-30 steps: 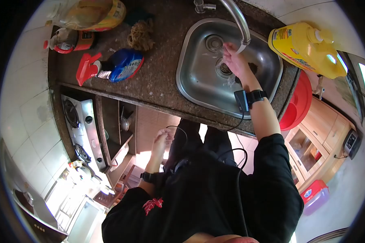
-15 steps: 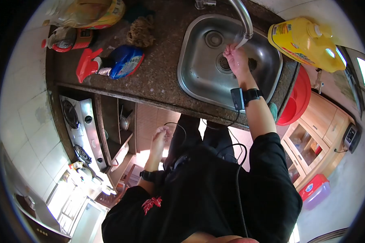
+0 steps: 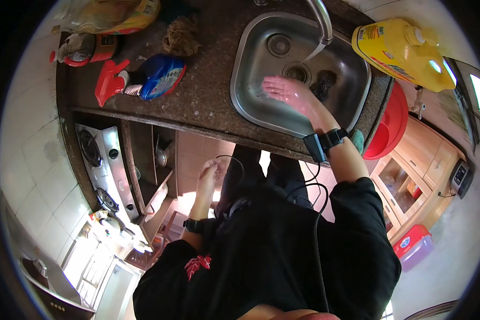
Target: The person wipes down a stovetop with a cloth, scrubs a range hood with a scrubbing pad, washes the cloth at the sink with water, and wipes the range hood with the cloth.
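Observation:
My right hand (image 3: pixel 290 92) is over the steel sink (image 3: pixel 245 101), wet, with its fingers stretched out and nothing in it. Behind it, water (image 3: pixel 316 52) runs from the curved faucet (image 3: pixel 324 26) towards the drain (image 3: pixel 296 72). A dark, rough clump (image 3: pixel 326 82) lies in the basin beside the drain. My left hand (image 3: pixel 212 172) hangs in front of the counter by my body, fingers loosely bent, with no object visible in it. A thin black cable (image 3: pixel 239 162) loops close to that hand.
Left on the counter (image 3: pixel 208 101) are a blue spray bottle (image 3: pixel 162 76), a brown fibrous scrubber (image 3: pixel 180 36) and a sauce bottle (image 3: pixel 85 49). A yellow jug (image 3: pixel 389 53) stands right of the sink, above a red basin (image 3: pixel 396 122). A stove (image 3: pixel 104 160) is at left.
My right hand has moved out of the running water, left and towards me, and its fingers have straightened. My left hand stays about where it was.

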Demonstrator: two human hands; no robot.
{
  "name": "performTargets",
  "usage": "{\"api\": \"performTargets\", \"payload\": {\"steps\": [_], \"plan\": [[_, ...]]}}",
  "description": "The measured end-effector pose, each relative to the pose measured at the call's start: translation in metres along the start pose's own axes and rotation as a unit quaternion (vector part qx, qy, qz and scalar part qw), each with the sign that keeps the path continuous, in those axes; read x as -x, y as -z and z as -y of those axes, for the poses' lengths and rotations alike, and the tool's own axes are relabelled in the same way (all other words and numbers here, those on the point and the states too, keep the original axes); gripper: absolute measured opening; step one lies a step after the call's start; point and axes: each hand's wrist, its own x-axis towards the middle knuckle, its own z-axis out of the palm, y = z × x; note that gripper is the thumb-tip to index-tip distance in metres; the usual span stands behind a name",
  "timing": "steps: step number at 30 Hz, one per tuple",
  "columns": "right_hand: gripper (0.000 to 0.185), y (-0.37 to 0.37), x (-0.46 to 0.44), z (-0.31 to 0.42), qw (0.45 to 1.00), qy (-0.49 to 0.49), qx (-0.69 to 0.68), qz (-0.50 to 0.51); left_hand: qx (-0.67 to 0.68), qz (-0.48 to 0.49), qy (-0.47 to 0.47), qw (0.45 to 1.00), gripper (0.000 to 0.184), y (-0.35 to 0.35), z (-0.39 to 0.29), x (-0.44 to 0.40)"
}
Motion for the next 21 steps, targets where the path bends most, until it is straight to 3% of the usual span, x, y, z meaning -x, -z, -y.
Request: {"api": "performTargets", "payload": {"steps": [2, 6, 8, 9, 11, 12, 13, 15, 16, 18, 21], "plan": [[0.041, 0.028, 0.002, 0.002, 0.990, 0.134, -0.041, -0.001, 0.007, 0.000, -0.007, 1.000, 0.017, -0.003, -0.001, 0.004], [0.040, 0.064, -0.010, 0.047, 0.972, 0.138, -0.169, -0.085, -0.015, 0.002, 0.004, 1.000, 0.017, -0.001, 0.004, 0.005], [0.040, 0.067, -0.018, 0.057, 0.962, 0.195, -0.179, 0.065, -0.018, -0.001, 0.016, 1.000, 0.017, -0.003, 0.004, 0.006], [0.040, 0.066, -0.022, 0.054, 0.962, 0.196, -0.179, 0.065, -0.021, -0.006, 0.020, 1.000, 0.017, -0.005, 0.003, 0.007], [0.039, 0.026, -0.021, 0.045, 0.984, 0.178, -0.006, -0.001, -0.027, -0.012, 0.025, 0.999, 0.018, -0.010, 0.000, 0.007], [0.040, 0.011, -0.011, 0.036, 0.990, 0.120, 0.069, 0.003, -0.028, 0.000, 0.009, 1.000, 0.018, -0.012, 0.000, 0.008], [0.040, 0.013, -0.005, 0.023, 0.990, 0.120, 0.067, 0.001, -0.029, 0.013, -0.009, 0.999, 0.018, -0.014, -0.001, 0.007], [0.038, 0.028, 0.005, -0.004, 0.920, 0.014, 0.392, -0.013, -0.032, 0.013, -0.001, 0.999, 0.018, -0.014, 0.000, 0.005], [0.038, 0.030, 0.017, -0.001, 0.919, 0.012, 0.393, -0.019, -0.032, 0.012, 0.007, 0.999, 0.018, -0.015, 0.002, 0.003], [0.036, 0.039, 0.045, 0.013, 0.842, -0.113, 0.515, -0.117, -0.028, 0.017, 0.014, 0.999, 0.018, -0.015, 0.005, 0.000], [0.032, 0.094, 0.064, 0.016, 0.818, -0.128, 0.494, -0.265, -0.020, 0.023, 0.019, 0.999, 0.019, -0.012, 0.008, -0.001]]}}
